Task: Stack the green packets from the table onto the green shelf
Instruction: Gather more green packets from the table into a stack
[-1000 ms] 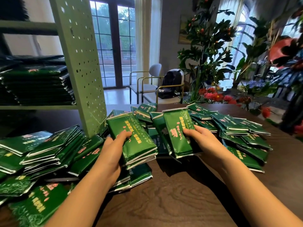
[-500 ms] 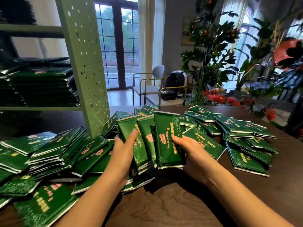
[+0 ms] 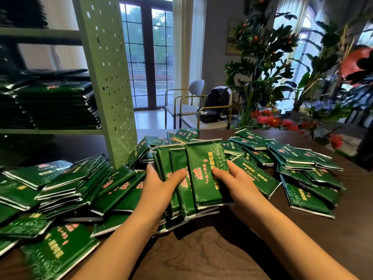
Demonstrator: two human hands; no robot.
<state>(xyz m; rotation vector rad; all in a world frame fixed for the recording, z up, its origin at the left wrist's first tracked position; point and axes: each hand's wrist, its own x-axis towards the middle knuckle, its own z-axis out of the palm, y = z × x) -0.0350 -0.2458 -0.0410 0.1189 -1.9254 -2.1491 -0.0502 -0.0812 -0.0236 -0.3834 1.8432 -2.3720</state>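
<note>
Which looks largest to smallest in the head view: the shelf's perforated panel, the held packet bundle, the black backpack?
1. perforated panel
2. held packet bundle
3. black backpack; it is farther away, so its true size is unsure.

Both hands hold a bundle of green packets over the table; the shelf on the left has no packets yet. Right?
No. The head view shows the shelf already holds stacks of packets. The rest stands: left hand and right hand both hold the bundle over the table.

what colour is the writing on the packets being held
Pinkish-red and yellowish writing on dark green held packets, with pale swirl lines; clearest in the head view.
</note>
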